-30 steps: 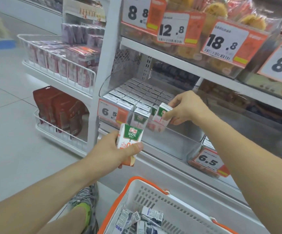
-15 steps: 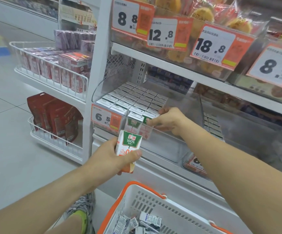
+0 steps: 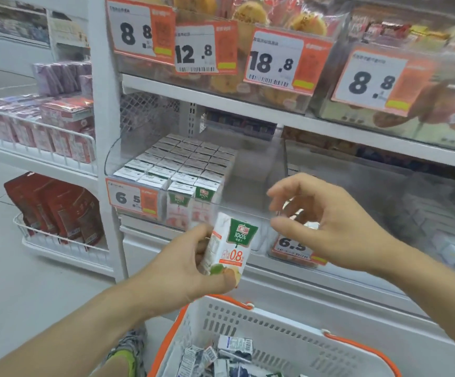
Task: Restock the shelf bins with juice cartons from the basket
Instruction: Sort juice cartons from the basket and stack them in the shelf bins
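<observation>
L hand (image 3: 191,263): grips juice carton (image 3: 227,247) upright, thumb across lower front, fingers wrapped behind.
L arm: bare, reaches up from lower left to carton.
R hand (image 3: 329,221): just right of carton, not touching; fingers loosely curled, thumb and index apart, holds nothing.
R arm: bare, enters from right, above carton level.
</observation>
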A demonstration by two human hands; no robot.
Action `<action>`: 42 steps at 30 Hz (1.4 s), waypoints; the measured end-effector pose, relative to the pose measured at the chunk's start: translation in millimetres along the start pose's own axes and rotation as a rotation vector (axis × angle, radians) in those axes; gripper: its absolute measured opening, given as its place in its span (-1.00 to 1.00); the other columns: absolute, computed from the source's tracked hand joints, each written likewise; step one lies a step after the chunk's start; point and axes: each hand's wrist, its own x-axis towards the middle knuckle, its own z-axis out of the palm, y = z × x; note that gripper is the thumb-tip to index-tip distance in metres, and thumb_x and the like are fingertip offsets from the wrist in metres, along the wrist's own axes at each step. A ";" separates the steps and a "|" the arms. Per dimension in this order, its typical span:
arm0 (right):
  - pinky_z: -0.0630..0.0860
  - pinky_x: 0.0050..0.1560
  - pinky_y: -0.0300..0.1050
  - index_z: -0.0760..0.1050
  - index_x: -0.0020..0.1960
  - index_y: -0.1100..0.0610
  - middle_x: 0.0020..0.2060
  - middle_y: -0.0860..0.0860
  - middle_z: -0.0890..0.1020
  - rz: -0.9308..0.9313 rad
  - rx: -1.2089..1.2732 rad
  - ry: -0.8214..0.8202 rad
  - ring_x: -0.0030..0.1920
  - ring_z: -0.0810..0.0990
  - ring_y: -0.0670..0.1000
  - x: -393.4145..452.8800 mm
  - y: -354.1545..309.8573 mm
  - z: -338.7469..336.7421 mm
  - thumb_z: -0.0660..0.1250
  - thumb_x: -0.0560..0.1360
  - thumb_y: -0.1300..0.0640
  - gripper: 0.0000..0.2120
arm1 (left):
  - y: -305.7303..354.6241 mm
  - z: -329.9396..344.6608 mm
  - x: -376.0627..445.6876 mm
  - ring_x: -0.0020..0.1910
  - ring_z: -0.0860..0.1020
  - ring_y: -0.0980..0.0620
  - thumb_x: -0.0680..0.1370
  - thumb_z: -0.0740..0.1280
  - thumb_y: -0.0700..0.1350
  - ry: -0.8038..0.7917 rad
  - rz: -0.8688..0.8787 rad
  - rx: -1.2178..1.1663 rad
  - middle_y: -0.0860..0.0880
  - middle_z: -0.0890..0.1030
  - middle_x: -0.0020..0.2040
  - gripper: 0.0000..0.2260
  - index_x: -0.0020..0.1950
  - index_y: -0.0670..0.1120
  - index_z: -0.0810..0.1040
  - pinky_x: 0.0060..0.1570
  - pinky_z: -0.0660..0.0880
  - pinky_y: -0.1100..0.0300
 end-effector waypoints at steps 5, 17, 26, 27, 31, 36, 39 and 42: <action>0.51 -0.33 -0.09 0.54 0.19 0.12 -0.01 0.17 0.63 0.335 0.693 0.025 -0.21 0.59 0.12 -51.7 61.1 -4.8 0.69 0.20 0.04 -0.37 | 22.6 47.3 18.2 0.01 0.65 0.06 0.42 0.52 -0.27 -0.068 0.123 0.138 0.07 0.67 0.01 -0.60 0.17 0.00 0.49 0.00 0.62 0.13; 0.64 -0.20 -0.05 0.43 0.21 0.35 -0.05 0.25 0.69 0.416 0.813 0.216 -0.20 0.66 0.22 -111.5 95.9 -43.1 0.50 0.30 0.34 -0.49 | 46.5 127.7 61.6 0.03 0.58 0.23 0.43 0.51 -0.04 -0.031 0.328 0.287 0.20 0.64 0.09 -0.47 0.32 0.22 0.39 0.10 0.48 0.26; 0.64 -0.05 -0.10 0.42 0.31 0.31 0.06 0.27 0.66 0.290 1.010 0.551 -0.10 0.67 0.16 -85.9 109.1 -83.0 0.42 0.36 0.35 -0.47 | 9.4 122.5 111.8 0.51 0.16 -0.09 0.41 0.52 0.08 0.463 0.388 0.764 -0.15 0.23 0.52 -0.13 0.56 -0.15 0.15 0.44 0.09 0.11; 0.64 -0.06 -0.10 0.43 0.31 0.30 0.08 0.26 0.66 0.271 0.940 0.565 -0.09 0.67 0.15 -78.6 112.8 -87.0 0.43 0.36 0.34 -0.48 | 5.5 124.6 114.1 0.52 0.15 -0.10 0.42 0.51 0.10 0.471 0.380 0.780 -0.16 0.22 0.53 -0.13 0.57 -0.15 0.14 0.44 0.09 0.08; 0.66 -0.07 -0.04 0.47 0.21 0.21 0.09 0.21 0.66 0.320 0.574 0.677 -0.08 0.70 0.14 -45.4 144.8 -95.2 0.47 0.43 0.37 -0.61 | 0.1 124.6 116.5 0.49 0.19 -0.04 0.40 0.51 0.14 0.518 0.415 0.777 -0.14 0.27 0.52 -0.10 0.57 -0.14 0.14 0.38 0.11 0.15; 0.66 -0.13 0.00 0.44 0.08 0.12 0.07 0.11 0.59 0.464 0.226 0.611 0.06 0.63 0.13 17.8 201.1 -106.1 0.51 0.41 0.37 -0.63 | -2.6 124.3 116.0 0.46 0.21 -0.03 0.38 0.46 0.21 0.519 0.404 0.757 -0.09 0.28 0.53 -0.04 0.60 -0.12 0.05 0.37 0.06 0.24; 0.61 -0.12 -0.10 0.46 0.11 0.06 0.07 0.04 0.59 0.546 -0.028 0.496 0.03 0.61 0.08 59.8 228.3 -108.3 0.53 0.39 0.30 -0.61 | -6.4 122.9 119.4 0.47 0.24 -0.03 0.37 0.46 0.24 0.515 0.397 0.743 -0.05 0.28 0.52 -0.03 0.60 -0.06 0.02 0.36 -0.01 0.34; 0.63 0.07 0.04 0.52 0.17 0.08 0.10 0.07 0.60 0.576 -0.123 0.395 0.09 0.63 0.12 90.3 256.2 -104.0 0.56 0.36 0.27 -0.57 | -8.3 120.8 120.4 0.42 0.26 0.01 0.35 0.46 0.22 0.517 0.441 0.732 -0.05 0.33 0.50 -0.05 0.59 -0.09 0.09 0.32 0.03 0.35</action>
